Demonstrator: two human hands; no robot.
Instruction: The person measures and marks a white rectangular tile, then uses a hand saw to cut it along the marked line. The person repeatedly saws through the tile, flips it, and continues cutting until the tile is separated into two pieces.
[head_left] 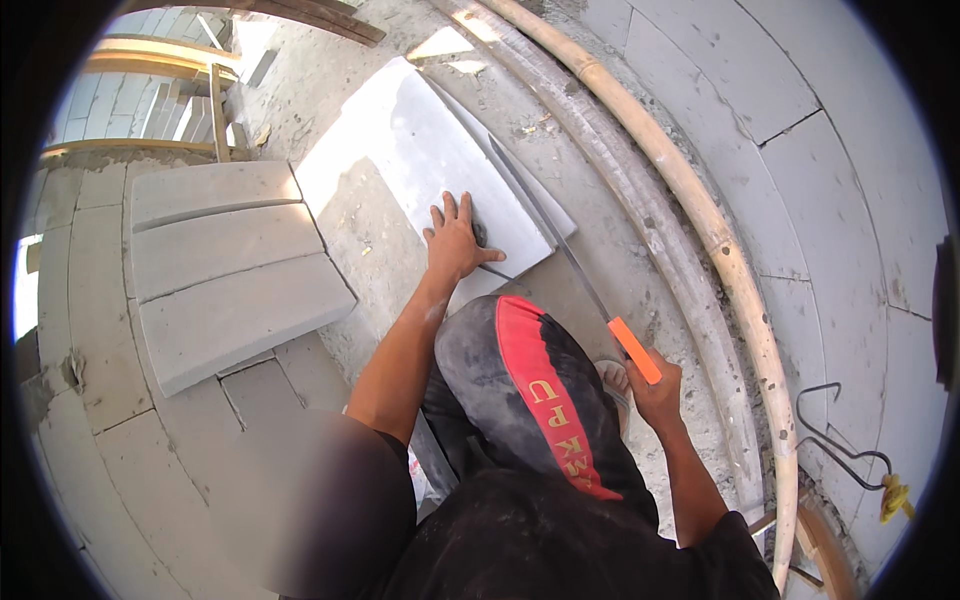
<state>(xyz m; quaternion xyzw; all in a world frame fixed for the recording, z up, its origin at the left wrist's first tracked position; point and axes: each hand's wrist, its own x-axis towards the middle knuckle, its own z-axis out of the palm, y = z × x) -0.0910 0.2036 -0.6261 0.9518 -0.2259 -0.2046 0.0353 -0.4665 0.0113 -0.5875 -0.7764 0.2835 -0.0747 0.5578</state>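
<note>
My left hand (457, 245) lies on a pale grey block (430, 130), fingers spread and pressed flat. Something dark shows between its thumb and forefinger, too covered to make out. My right hand (657, 390) is closed round the orange handle of a handsaw (634, 350). The long thin blade points away from me and runs along the block's right side. Whether its teeth touch the block I cannot tell. Another flat pale piece (562, 218) sticks out from under the block on the right. My bent knee (470, 340) is close to the block's near end.
Several grey blocks (230, 235) lie side by side at left. A bamboo pole (700, 215) and a dusty grey pole (640, 205) curve along the right, beside a block wall (830, 180). A bent metal hook (840, 445) with yellow cord hangs there. Wooden beams (160, 60) are at far left.
</note>
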